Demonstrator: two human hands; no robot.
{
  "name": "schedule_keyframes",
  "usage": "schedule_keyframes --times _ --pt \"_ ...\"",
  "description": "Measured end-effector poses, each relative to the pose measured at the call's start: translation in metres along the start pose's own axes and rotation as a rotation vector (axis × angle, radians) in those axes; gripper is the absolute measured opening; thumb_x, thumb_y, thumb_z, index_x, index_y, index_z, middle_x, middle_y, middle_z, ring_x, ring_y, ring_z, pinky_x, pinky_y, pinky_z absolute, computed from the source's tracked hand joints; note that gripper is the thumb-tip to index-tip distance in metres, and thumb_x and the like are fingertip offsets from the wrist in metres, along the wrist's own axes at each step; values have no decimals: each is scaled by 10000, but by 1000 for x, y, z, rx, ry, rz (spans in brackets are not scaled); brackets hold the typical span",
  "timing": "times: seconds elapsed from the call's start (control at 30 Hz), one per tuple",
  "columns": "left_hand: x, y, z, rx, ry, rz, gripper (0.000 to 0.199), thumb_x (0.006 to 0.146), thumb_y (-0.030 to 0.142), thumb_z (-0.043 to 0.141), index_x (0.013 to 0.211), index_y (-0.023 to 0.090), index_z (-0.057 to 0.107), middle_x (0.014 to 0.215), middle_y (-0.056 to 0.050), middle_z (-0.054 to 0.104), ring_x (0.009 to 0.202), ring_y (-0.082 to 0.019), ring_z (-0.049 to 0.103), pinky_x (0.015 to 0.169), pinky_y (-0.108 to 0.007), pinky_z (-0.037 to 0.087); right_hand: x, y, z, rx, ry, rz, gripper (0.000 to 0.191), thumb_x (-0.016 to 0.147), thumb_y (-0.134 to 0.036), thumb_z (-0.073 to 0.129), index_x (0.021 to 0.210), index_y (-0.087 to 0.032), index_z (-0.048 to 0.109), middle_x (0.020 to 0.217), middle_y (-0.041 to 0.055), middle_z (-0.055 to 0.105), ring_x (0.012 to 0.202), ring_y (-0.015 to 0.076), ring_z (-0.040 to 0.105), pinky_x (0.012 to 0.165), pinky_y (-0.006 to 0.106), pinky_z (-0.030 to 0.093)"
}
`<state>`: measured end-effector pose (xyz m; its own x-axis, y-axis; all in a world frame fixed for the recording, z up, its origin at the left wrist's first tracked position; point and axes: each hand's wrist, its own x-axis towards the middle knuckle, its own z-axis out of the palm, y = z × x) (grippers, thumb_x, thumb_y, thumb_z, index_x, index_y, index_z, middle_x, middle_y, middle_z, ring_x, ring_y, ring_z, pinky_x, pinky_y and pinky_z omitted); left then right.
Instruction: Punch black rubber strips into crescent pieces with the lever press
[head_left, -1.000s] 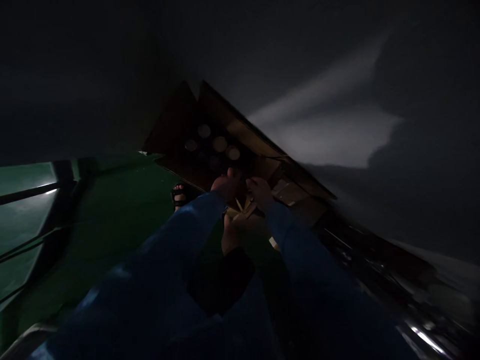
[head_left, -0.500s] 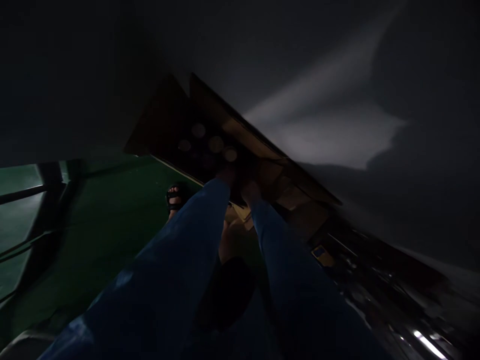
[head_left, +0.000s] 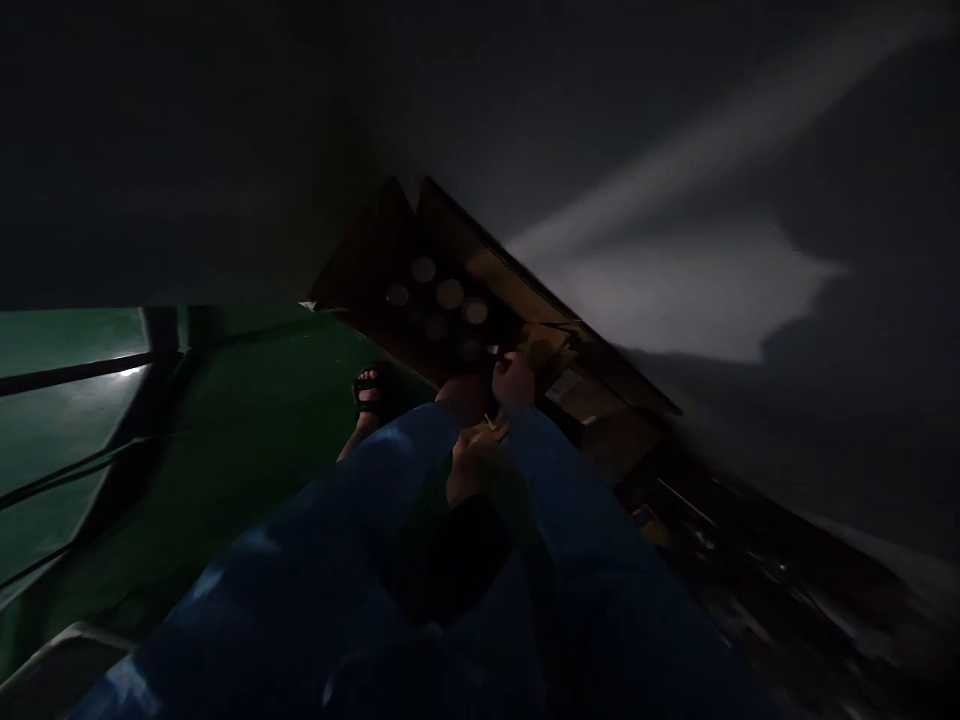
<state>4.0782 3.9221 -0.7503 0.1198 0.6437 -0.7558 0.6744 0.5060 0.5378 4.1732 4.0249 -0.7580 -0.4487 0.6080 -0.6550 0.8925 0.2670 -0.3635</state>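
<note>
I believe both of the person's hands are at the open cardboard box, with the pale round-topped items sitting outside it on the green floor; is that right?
Not quite: the pale round-topped items are inside the open cardboard box, not outside it on the green floor, as the head view shows. The left hand and right hand are indeed both at the box.

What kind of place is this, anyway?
Perhaps a workshop or storeroom, though it is too dark to be sure. An open cardboard box holds round-topped items, a jumble of glinting objects lies beside it, and the floor is green.
</note>
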Motion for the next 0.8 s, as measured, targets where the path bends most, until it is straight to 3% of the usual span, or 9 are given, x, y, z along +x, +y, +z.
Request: schedule_keyframes --times 0.1,0.2,0.3,0.37,0.43,0.5,0.6,0.7,0.8 --pt "-62 7 24 30 182 153 493 1066 274 610 1538 135 617 1602 -224 565 1575 -363 466 1310 -506 379 -46 1 -12 87 -19 -55 427 1066 -442 497 1370 -175 634 1305 169 749 1159 229 736 1039 390 589" --pt "-143 2 76 -5 266 138 404 1083 304 565 1443 157 676 1512 -204 631 1504 -345 533 1271 -499 417 -97 13 -20 133 -131 -169 416 1036 -432 483 1337 -191 639 1220 138 785 1076 212 774 973 359 613" --pt "-233 8 154 -216 277 -146 362 1085 368 568 1369 183 695 1396 -194 682 1339 -340 643 1158 -504 505 -150 34 -25 64 -284 -272 367 1003 -421 482 1230 -196 661 1093 120 801 1016 225 796 927 383 632" --pt "-284 30 215 -414 342 -315 389 1066 415 605 1380 198 682 1422 -190 674 1322 -342 654 1156 -508 507 -184 49 -30 -51 -417 -334 317 989 -415 481 1134 -212 677 953 81 793 902 222 799 835 376 640" --pt "-321 64 274 -626 432 -411 414 1046 448 635 1381 208 679 1436 -182 675 1319 -335 659 1168 -498 502 -215 60 -38 -201 -560 -395 282 995 -436 502 1033 -226 687 831 37 759 789 208 773 723 342 624" --pt "-340 104 327 -835 541 -454 412 1048 466 628 1369 214 681 1418 -170 691 1315 -319 663 1175 -478 499 -237 65 -48 -370 -685 -444 287 1008 -466 571 954 -211 689 744 -2 705 697 174 716 664 310 599" --pt "-347 162 392 -1132 677 -529 432 1058 493 604 1371 204 676 1414 -164 693 1315 -312 660 1172 -461 500 -250 57 -55 -619 -777 -486 341 1017 -505 675 966 -168 698 827 -7 711 740 120 678 741 297 610" --pt "-342 213 449 -1382 709 -588 458 1058 491 586 1339 146 697 1367 -182 705 1260 -319 674 1133 -430 508 -244 37 -47 -836 -763 -499 348 1033 -507 681 1057 -160 711 985 25 739 870 127 697 848 332 632" --pt "-339 254 501 -1520 754 -585 407 1075 453 531 1228 142 746 1270 -157 748 1180 -277 699 1045 -348 528 -239 15 -25 -1005 -695 -519 341 1041 -486 675 1141 -162 709 1109 53 743 993 158 712 935 383 640"
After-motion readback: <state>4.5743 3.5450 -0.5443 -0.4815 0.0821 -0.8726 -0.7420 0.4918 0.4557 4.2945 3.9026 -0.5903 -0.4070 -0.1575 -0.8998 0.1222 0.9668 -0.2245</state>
